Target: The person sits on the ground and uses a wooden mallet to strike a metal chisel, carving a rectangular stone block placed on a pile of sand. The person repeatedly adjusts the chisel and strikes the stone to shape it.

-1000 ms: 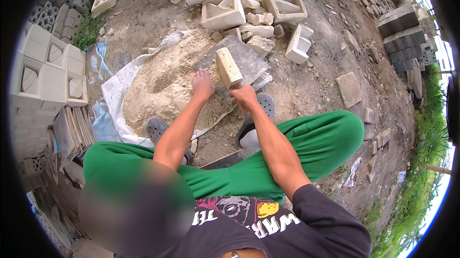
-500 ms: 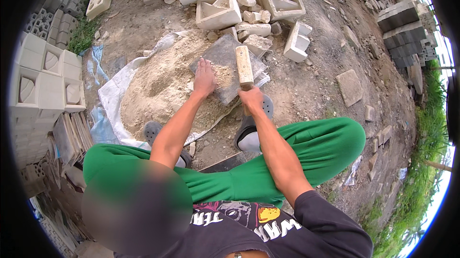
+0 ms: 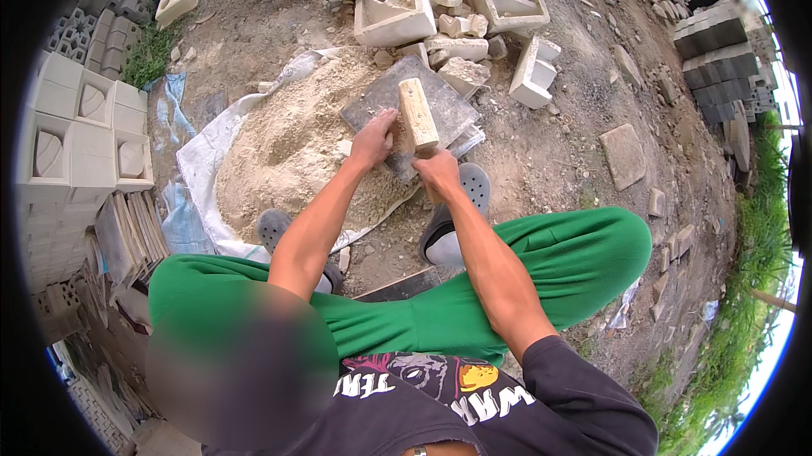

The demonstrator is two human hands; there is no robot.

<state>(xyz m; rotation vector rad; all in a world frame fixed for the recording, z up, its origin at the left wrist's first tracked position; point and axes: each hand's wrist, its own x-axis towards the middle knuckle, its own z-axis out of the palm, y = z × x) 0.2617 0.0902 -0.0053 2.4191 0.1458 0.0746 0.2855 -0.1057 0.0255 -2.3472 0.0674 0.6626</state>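
My right hand is wrapped round the handle of a wooden mallet. Its pale, block-shaped head is over a flat dark slab on the ground in front of me. Close to the left side of that head is my left hand, above the slab's left part. Its fingers are drawn together, and whatever they may hold is hidden. Left of the slab, a heap of pale, crumbly powder lies on a white sheet.
Broken pale concrete blocks and rubble lie beyond the slab. Stacks of pale blocks stand at left, grey blocks at far right. My feet in grey clogs flank the sheet's near edge. A flat stone lies to the right.
My left hand has moved right from the powder on the slab, its flat fingers drawing together. The mallet head has shifted left, toward that hand. Less powder shows on the slab.
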